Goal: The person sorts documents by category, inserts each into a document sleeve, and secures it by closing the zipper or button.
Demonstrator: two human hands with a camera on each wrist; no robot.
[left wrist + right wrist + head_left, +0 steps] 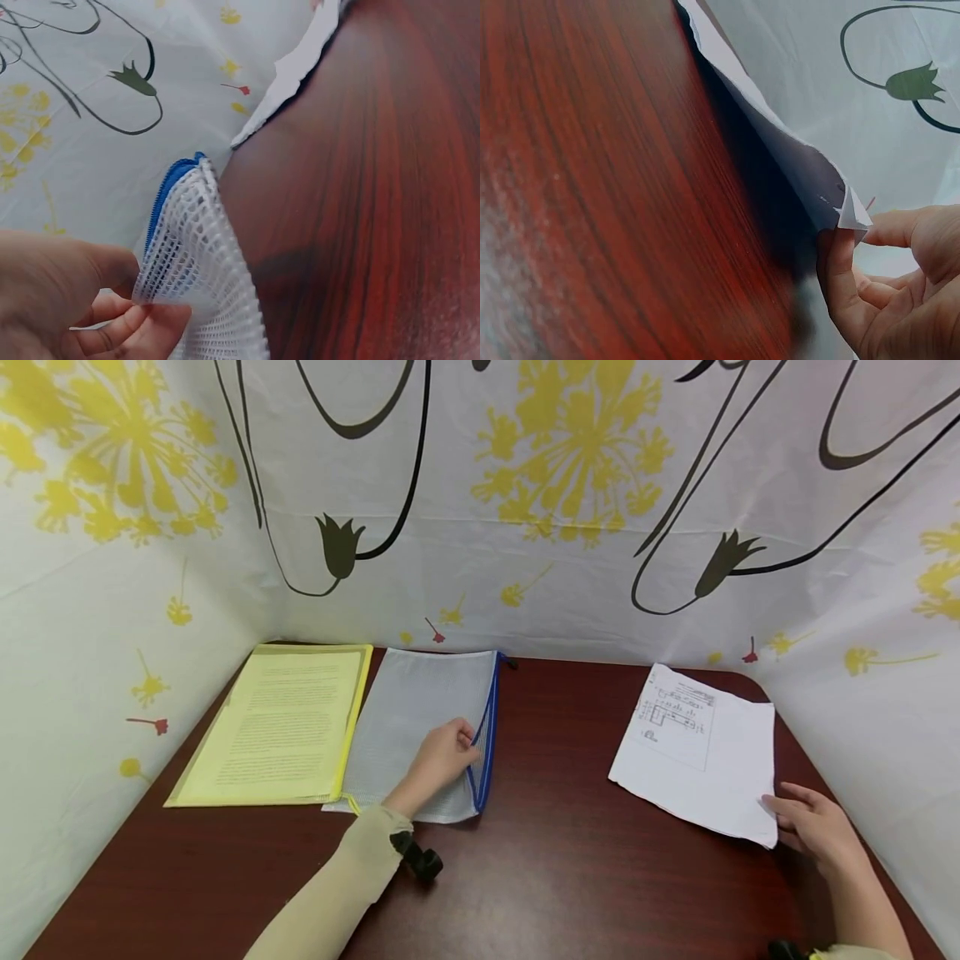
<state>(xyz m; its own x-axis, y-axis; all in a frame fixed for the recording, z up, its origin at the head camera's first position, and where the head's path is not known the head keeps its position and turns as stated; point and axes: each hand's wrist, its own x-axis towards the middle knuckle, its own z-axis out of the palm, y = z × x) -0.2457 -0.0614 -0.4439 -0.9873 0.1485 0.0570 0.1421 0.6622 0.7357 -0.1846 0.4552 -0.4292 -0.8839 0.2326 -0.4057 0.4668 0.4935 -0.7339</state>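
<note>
A mesh zipper pouch (420,710) with a blue zipper edge lies left of the table's middle. My left hand (444,753) pinches the upper layer at its zippered side, and the mouth gapes there; the left wrist view shows the white mesh (217,255) lifted between thumb and fingers. At the right, a small stack of white paper sheets (738,743) carries printed text and a diagram. My right hand (813,827) pinches its near right corner. In the right wrist view, the sheets' edge (780,142) is raised off the table near that hand.
A yellow zipper pouch (288,718) with a printed page inside lies at the far left, bordering the mesh pouch. The dark red wooden table (562,843) meets a patterned white cloth (465,560) along its back and sides.
</note>
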